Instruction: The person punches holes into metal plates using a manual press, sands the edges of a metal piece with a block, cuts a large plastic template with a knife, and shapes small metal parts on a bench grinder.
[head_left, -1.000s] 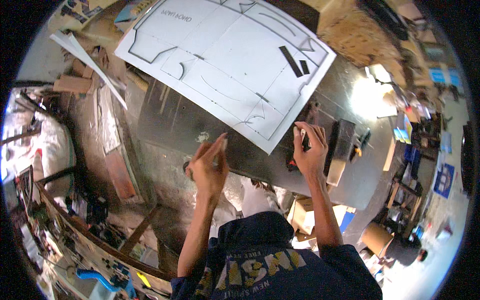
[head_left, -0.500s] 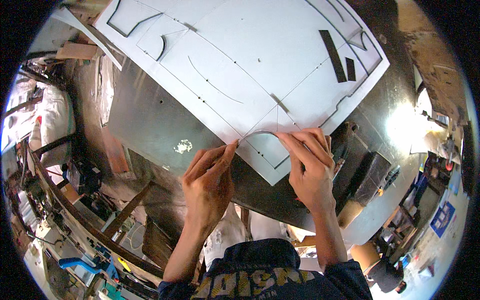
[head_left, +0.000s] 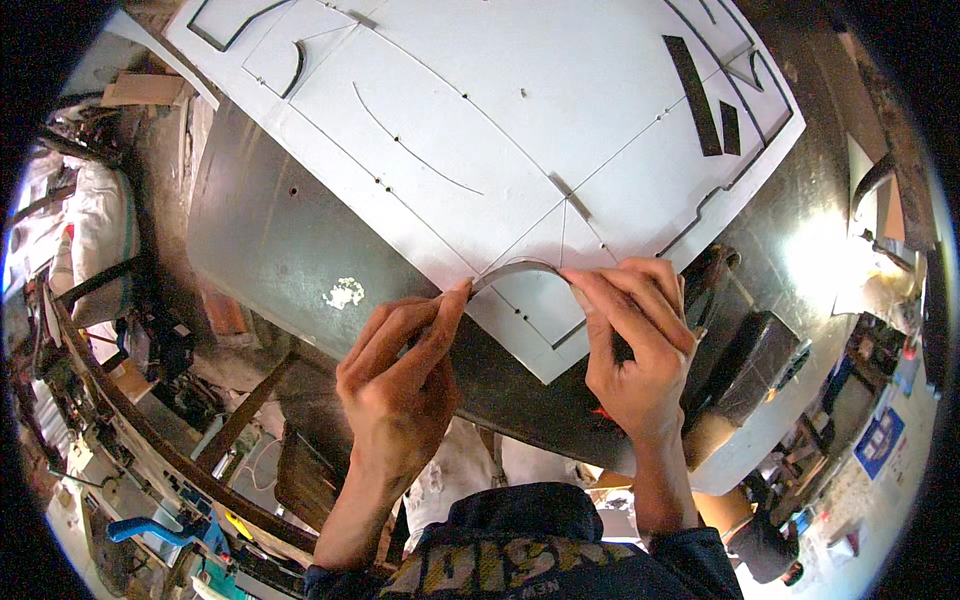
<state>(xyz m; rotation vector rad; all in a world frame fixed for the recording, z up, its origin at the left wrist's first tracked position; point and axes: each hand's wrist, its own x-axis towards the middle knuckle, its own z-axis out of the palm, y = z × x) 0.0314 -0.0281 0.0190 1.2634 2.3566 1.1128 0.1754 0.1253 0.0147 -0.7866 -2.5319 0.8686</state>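
Between my hands a thin grey metal strip (head_left: 522, 266) is bent into an arch over the near corner of a white board (head_left: 440, 70). My left hand (head_left: 400, 375) pinches the strip's left end between thumb and fingertips. The right end is pinched by my right hand (head_left: 640, 350), its other fingers curled. Thin lines, slots and small holes mark the board. Along its edges run bent dark strips, one of them a small curved strip (head_left: 296, 70) at the left. Two flat black pieces, one long (head_left: 692, 97) and one short (head_left: 730, 128), lie on the board's right side.
The board rests on a dark, smooth table (head_left: 255, 220) with a rounded near edge. Right of my right hand lies a dark block-shaped thing (head_left: 748, 365). A blue-handled tool (head_left: 150, 530) is at lower left. Another person (head_left: 765, 548) appears at lower right.
My hands have moved slightly apart. The strip shows a broader, clearer arch now. My view has shifted a little, so the board sits slightly differently in the picture.
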